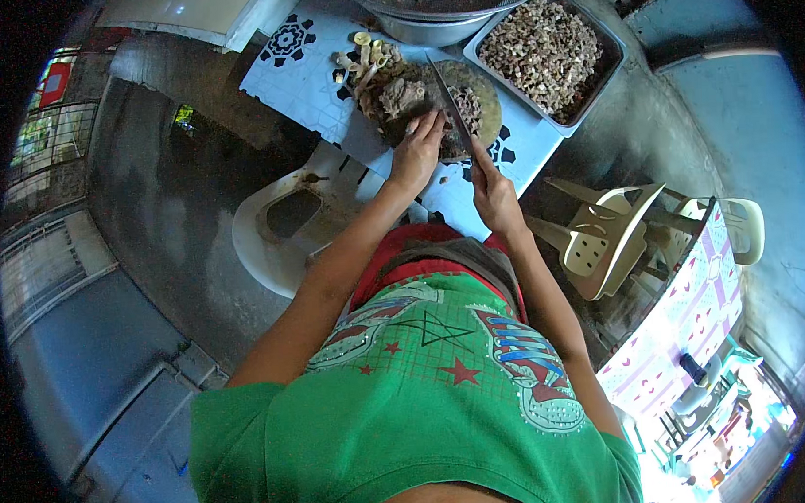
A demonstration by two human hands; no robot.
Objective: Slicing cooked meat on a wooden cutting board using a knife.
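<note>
A round chopping board [489,92] lies on the table, bearing chunks of cooked meat [402,95] and a heap of chopped meat [467,106]. My left hand [417,151] presses its fingers on meat at the board's near side, close to the blade. My right hand [495,195] grips the handle of a long kitchen knife [449,97]. The blade points away from me, between the larger chunks and the chopped heap. Bones [369,56] and scraps are piled at the board's far left. What lies under my left fingers is partly hidden.
A deep metal tray [612,78] of diced meat stands at the table's far right. Beside it, a mesh strainer [434,7] rests over a metal basin [435,32]. A patterned cloth covers the table [290,76]. Plastic chairs stand left [256,236] and right [598,244].
</note>
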